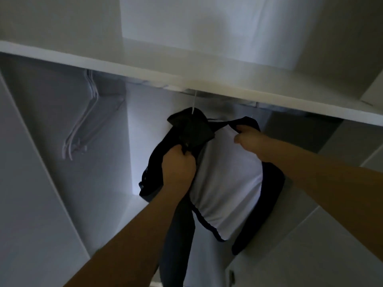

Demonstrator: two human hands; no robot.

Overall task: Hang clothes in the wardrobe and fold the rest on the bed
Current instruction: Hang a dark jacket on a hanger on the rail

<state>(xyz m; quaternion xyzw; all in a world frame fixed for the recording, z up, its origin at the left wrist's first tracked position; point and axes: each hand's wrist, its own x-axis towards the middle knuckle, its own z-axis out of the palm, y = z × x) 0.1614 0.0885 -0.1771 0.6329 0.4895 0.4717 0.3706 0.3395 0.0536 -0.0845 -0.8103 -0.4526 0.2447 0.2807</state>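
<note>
My left hand [178,162] grips the soft, limp shirt [226,183] below its collar; my right hand [246,139] pinches its shoulder.

One view only, from a camera worn on the person's head. It faces forward and slightly down into an open white wardrobe [87,179], standing close enough that both forearms stretch from the bottom edge toward mid-frame. The wide-angle lens bends straight lines: the shelf [145,69] runs as a slanted band across the upper part, dropping toward the right. The shirt [223,183] on its hanger sits near centre, at arm's reach. White empty hangers [83,129] hang further left, deeper inside.
</note>
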